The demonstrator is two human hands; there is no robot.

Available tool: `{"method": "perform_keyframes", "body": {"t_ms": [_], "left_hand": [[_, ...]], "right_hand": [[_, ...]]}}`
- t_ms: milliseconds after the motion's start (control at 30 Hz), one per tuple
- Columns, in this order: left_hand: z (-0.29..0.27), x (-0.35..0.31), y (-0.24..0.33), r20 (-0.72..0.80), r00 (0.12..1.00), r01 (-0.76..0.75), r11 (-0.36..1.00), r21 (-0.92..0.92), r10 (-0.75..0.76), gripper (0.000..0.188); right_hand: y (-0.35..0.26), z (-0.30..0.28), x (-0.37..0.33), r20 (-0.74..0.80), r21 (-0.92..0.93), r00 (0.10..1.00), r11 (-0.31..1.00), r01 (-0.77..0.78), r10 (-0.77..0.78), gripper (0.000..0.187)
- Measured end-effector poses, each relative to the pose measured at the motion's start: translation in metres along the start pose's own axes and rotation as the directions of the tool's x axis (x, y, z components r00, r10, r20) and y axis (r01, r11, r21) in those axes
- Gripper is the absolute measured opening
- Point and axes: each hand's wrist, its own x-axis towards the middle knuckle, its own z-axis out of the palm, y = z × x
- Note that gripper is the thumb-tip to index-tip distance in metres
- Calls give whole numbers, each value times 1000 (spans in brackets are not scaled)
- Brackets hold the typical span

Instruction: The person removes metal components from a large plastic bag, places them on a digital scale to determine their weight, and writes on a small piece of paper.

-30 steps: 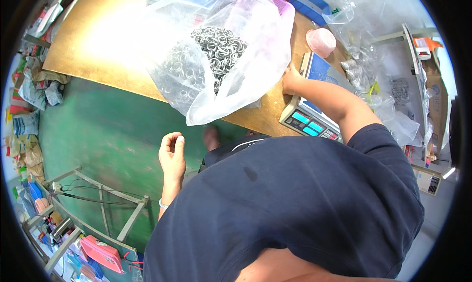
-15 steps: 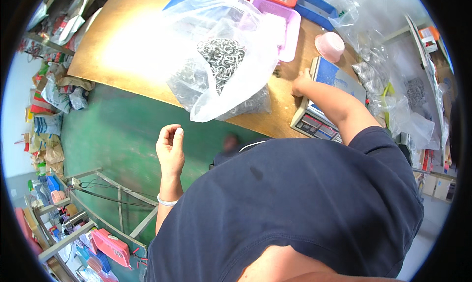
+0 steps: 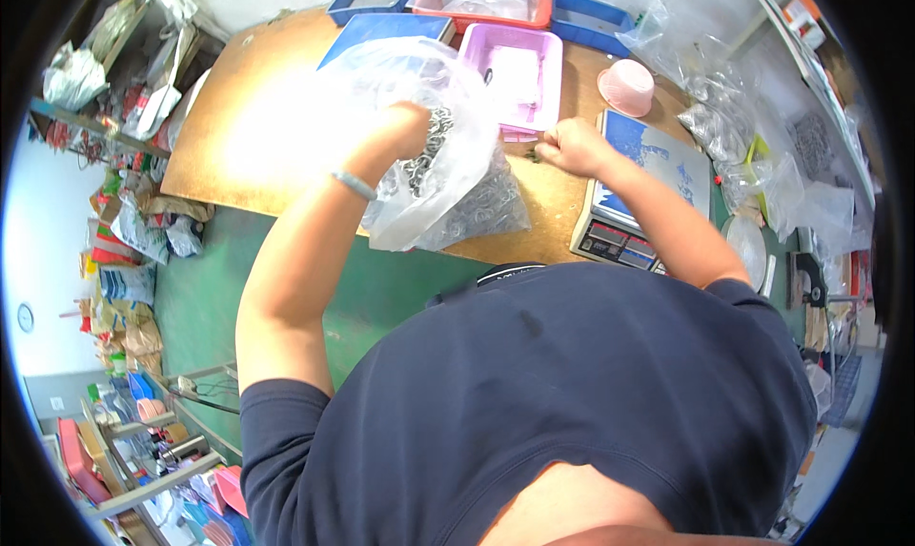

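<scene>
In the head view, the person's left hand (image 3: 405,130) reaches into the mouth of a clear plastic bag (image 3: 393,224) on the table (image 3: 205,172), near its front edge. Gray metal rings (image 3: 439,130) lie inside the bag, right beside this hand. Its fingertips are hidden, so how far it is open and whether it grips anything cannot be told.

The right hand (image 3: 575,148) is curled closed, just beside the purple tray (image 3: 554,74) and the scale (image 3: 643,151); whether anything small is inside cannot be told. A pink bowl (image 3: 626,88) stands behind the scale.
</scene>
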Motion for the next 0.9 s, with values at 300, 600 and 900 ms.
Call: {"method": "perform_keyframes", "body": {"t_ms": [300,600,900], "left_hand": [[0,36,-7,150,988,31,927,-375,27,24],[13,19,0,292,954,297,287,-911,-62,26],[111,65,-82,32,997,1,388,-922,75,27]], "right_hand": [[12,3,-145,-250,502,956,865,-5,151,29],[49,10,-190,-212,550,968,835,3,136,30],[57,6,-203,-199,497,963,865,-64,185,27]]}}
